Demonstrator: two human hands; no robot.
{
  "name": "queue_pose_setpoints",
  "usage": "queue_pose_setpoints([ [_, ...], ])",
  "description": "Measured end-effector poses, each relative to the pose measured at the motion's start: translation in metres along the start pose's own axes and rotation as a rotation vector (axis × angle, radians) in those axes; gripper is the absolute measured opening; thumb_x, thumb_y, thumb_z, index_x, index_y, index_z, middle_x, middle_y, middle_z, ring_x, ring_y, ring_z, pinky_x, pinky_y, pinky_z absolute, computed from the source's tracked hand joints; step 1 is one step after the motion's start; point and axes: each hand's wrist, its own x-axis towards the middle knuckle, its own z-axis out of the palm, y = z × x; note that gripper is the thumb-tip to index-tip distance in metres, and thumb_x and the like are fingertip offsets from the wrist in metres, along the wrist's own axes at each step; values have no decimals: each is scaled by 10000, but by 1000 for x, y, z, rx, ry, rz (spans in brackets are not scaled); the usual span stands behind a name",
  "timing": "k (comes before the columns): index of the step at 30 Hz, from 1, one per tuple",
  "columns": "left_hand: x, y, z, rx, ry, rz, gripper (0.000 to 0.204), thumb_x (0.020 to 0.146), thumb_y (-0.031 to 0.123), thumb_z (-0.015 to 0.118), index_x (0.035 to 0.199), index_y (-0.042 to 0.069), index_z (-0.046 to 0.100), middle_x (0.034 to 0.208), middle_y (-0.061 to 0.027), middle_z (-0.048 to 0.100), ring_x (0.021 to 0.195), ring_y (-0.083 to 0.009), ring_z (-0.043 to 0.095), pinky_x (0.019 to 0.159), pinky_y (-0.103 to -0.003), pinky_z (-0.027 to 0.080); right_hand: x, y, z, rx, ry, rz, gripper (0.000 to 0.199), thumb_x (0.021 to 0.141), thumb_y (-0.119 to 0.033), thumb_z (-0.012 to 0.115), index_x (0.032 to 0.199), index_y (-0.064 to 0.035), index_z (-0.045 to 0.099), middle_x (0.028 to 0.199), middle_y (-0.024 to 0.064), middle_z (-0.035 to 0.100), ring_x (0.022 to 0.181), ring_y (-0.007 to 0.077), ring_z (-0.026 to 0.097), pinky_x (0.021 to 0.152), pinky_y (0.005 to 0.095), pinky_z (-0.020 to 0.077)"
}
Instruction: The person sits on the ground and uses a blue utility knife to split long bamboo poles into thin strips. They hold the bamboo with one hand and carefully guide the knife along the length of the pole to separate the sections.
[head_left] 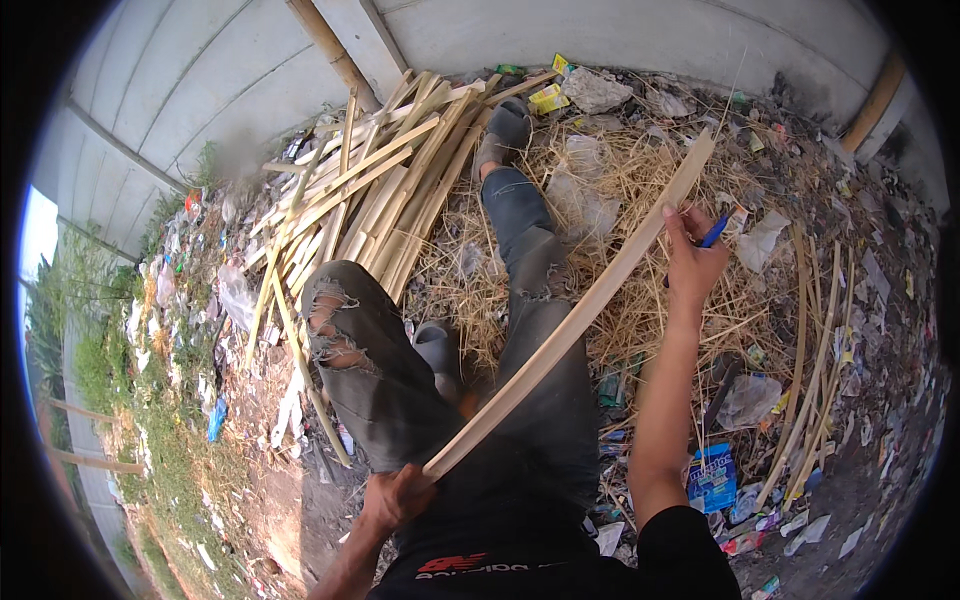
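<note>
A long pale bamboo strip [572,330] slants across my lap, from low on the left up to the far right. Its lower end is in my left hand [398,497], whose fingers are closed round it. Near the upper end, my right hand [695,258] has its fingertips on the strip's edge. A slim blue object [715,232] pokes out of that same hand; its kind is mostly hidden by the fingers.
A pile of split bamboo strips [385,190] lies at the far left by a concrete wall [560,35]. More thin strips [815,370] rest on the right. Straw shavings [620,170] and litter, including a blue packet [712,478], cover the ground round my legs.
</note>
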Motion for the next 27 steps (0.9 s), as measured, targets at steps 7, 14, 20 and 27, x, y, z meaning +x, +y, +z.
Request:
queue_pose_setpoints([
  [7,54,40,-18,110,-125,23,296,787,238,833,977,111,646,777,-147,706,679,-363,714,562,-456,566,31,25,-69,11,208,167,357,831,-103,894,1066,110,731,868,124,748,777,150,692,730,280,536],
  [14,46,64,-16,100,-86,44,277,768,187,846,943,107,648,762,-91,673,672,-323,712,565,-432,579,33,42,-78,198,241,150,187,844,-62,874,874,12,704,706,23,642,606,96,568,572,256,431],
  [20,19,24,-31,-2,-157,-90,287,743,207,855,863,90,622,693,-91,649,583,-322,682,533,-424,555,11,31,-16,319,224,184,186,893,-57,822,860,-28,641,703,32,642,499,64,443,468,247,308],
  [27,-71,-104,-16,63,-246,-199,307,646,266,808,695,77,571,547,-116,589,508,-342,651,520,-418,536,22,35,19,221,266,228,329,909,-218,830,1050,34,671,953,175,765,641,145,629,633,301,475],
])
